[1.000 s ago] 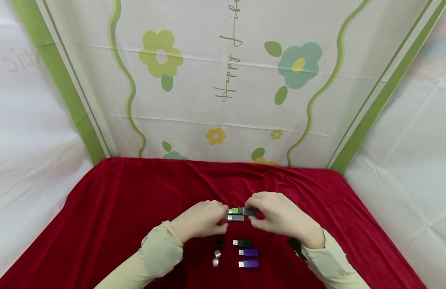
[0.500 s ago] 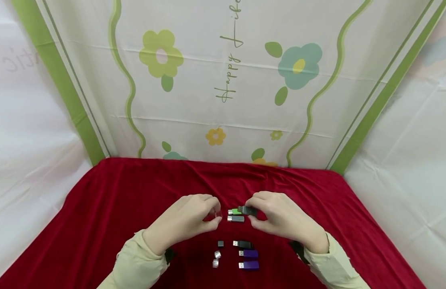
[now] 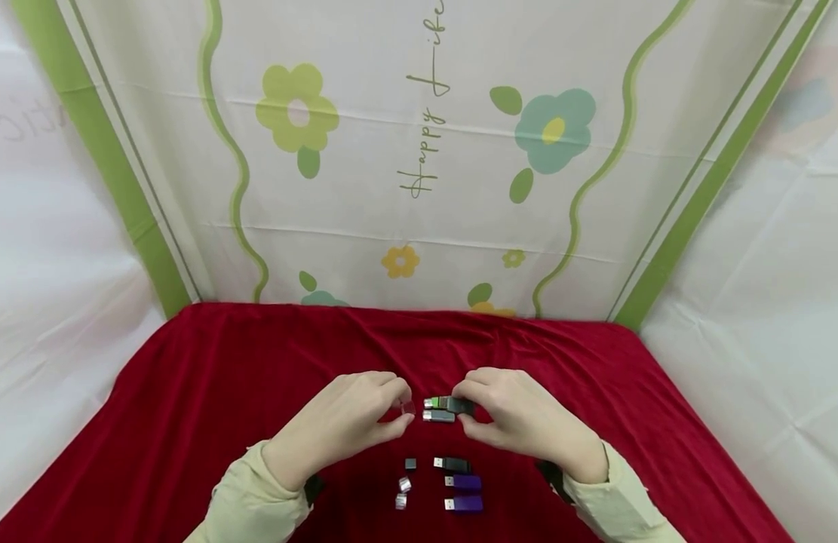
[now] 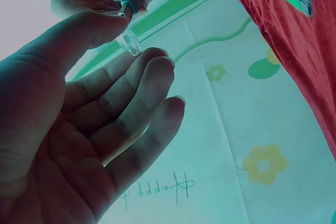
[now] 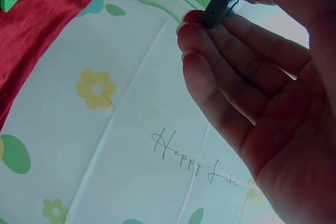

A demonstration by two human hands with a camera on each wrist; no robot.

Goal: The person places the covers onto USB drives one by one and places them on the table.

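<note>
My left hand (image 3: 340, 422) pinches a small clear cap (image 4: 130, 41) between thumb and fingertip. Facing it, my right hand (image 3: 520, 415) grips a dark USB flash drive (image 5: 219, 9) by its body, and the metal plug points toward the left hand. A short gap separates the cap and the plug in the head view. Below the right fingertips, a green USB flash drive (image 3: 430, 403) and a grey one (image 3: 440, 415) lie side by side on the cloth; the held drive partly hides the green one.
Nearer the front of the red cloth (image 3: 256, 362) lie a black flash drive (image 3: 454, 464) and two purple ones (image 3: 465, 481). Left of them sit a dark cap (image 3: 410, 464) and two clear caps (image 3: 401, 501). A printed white curtain (image 3: 364, 188) rises behind.
My left hand has drawn back leftward from the drives with the clear cap, uncovering the dark cap on the cloth. The right hand still holds the dark flash drive. The head view has shifted slightly.
</note>
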